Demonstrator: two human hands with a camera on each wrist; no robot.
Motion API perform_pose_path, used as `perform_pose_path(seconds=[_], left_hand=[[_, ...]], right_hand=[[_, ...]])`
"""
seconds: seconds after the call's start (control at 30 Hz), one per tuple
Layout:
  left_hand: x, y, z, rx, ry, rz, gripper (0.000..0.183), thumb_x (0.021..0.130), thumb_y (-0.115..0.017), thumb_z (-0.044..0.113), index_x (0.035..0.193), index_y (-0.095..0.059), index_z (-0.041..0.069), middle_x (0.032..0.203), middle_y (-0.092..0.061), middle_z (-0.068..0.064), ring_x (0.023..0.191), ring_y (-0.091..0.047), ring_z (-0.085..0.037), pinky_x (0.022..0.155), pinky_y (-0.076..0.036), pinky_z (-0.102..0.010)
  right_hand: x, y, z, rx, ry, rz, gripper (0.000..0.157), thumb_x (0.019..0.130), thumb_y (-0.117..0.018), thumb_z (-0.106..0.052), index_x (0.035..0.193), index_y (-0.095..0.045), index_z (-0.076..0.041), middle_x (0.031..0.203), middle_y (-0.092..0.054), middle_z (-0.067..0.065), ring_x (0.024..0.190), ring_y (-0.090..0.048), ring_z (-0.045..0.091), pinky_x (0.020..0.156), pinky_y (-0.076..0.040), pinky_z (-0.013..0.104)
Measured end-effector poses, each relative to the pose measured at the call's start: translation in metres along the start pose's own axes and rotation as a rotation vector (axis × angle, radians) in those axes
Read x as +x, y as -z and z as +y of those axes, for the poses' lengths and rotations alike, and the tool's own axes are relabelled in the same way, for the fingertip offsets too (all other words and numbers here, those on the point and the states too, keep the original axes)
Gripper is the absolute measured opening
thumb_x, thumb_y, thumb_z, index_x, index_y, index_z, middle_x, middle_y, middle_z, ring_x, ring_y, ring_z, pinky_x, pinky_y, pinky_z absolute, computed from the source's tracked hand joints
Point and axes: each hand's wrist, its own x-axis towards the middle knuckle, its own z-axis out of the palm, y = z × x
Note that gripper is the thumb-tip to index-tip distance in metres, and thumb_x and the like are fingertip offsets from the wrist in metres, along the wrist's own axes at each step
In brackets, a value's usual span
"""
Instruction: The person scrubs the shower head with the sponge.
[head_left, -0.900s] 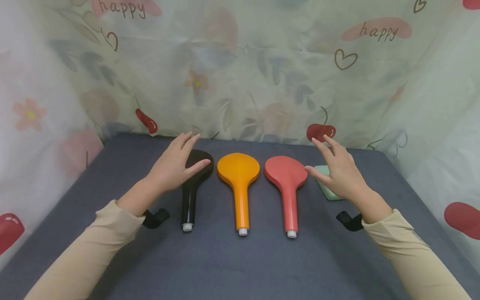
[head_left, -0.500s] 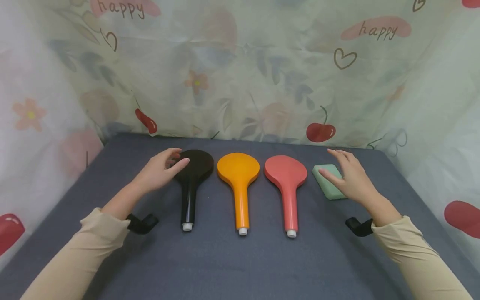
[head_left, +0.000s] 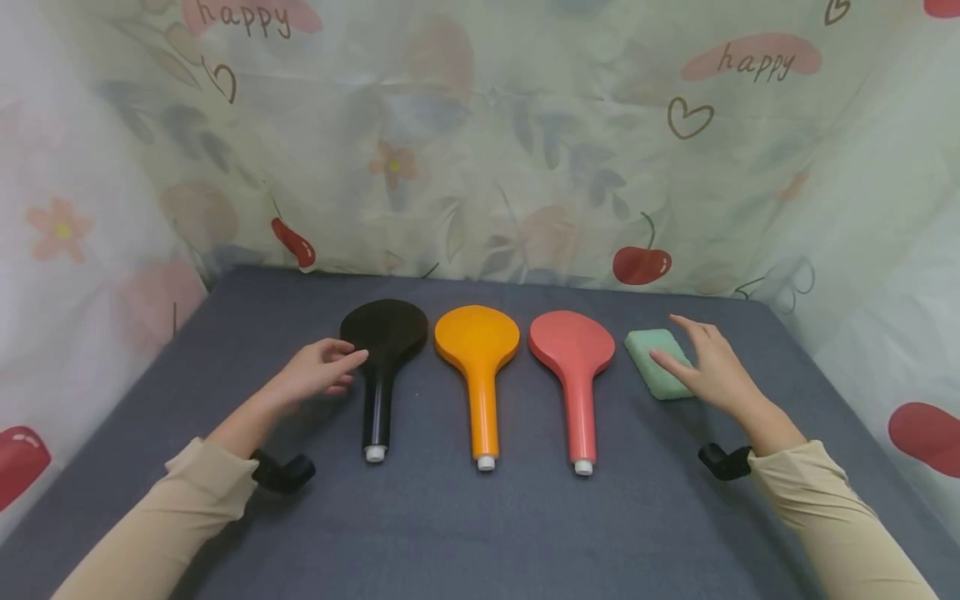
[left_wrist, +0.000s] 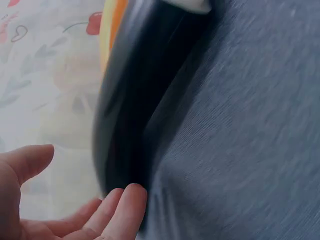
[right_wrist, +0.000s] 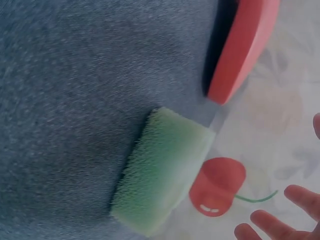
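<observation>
In the head view, a black handheld shower head (head_left: 385, 327), an orange shower head (head_left: 477, 333) and a coral-red shower head (head_left: 572, 340) lie in a row, handles towards me. My left hand (head_left: 321, 372) is beside the black one's neck, fingers loosely bent, thumb held apart. The left wrist view shows fingertips (left_wrist: 131, 200) close against the black shower head (left_wrist: 145, 75); contact cannot be told. To the right lies a pale green sponge (head_left: 662, 382). Over its right side hovers my right hand (head_left: 716, 367), fingers spread. The right wrist view shows the sponge (right_wrist: 162, 170) apart from the fingers.
A dark blue-grey cloth (head_left: 480, 533) covers the table. Patterned fabric (head_left: 480, 167) hangs behind it and along both sides. Black wrist mounts (head_left: 283, 472) stick out beneath both forearms. White connector ends (head_left: 486, 463) cap the handles.
My left hand has moved left and down from over the black shower head to beside its neck. My right hand has drifted right and down, uncovering more of the sponge. The objects stay put.
</observation>
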Motion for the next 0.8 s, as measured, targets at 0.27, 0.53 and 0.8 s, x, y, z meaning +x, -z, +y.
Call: perform_pose_path(seconds=[0.27,0.53,0.8], left_hand=[[0.008,-0.015,-0.009,-0.211,0.111,-0.099,0.085,0.093,-0.052,0.041,0.143,-0.01,-0.013,0.143,-0.032,-0.033,0.128,-0.045,-0.039,0.097,-0.049,-0.036],[0.014,-0.031,-0.007,-0.19,0.195,-0.046,0.094,0.088,-0.06,0.045,0.145,-0.01,-0.011,0.151,-0.017,-0.029,0.133,-0.036,-0.04,0.103,-0.043,-0.042],[0.016,-0.038,-0.002,-0.206,0.195,0.039,0.087,0.088,-0.062,0.036,0.144,-0.013,-0.011,0.149,-0.023,-0.029,0.131,-0.039,-0.039,0.104,-0.042,-0.044]], right_hand=[[0.002,-0.004,0.011,0.004,-0.03,-0.023,0.077,0.092,-0.053,-0.044,0.144,-0.023,0.005,0.141,-0.027,0.034,0.13,-0.025,0.048,0.1,-0.026,0.064],[0.005,-0.007,0.02,0.0,-0.078,-0.068,0.081,0.091,-0.052,-0.047,0.145,-0.02,0.005,0.141,-0.025,0.037,0.13,-0.024,0.05,0.1,-0.027,0.066],[0.008,-0.014,0.027,-0.035,-0.094,-0.141,0.086,0.09,-0.054,-0.048,0.146,-0.016,0.005,0.139,-0.023,0.041,0.127,-0.025,0.054,0.096,-0.03,0.068]])
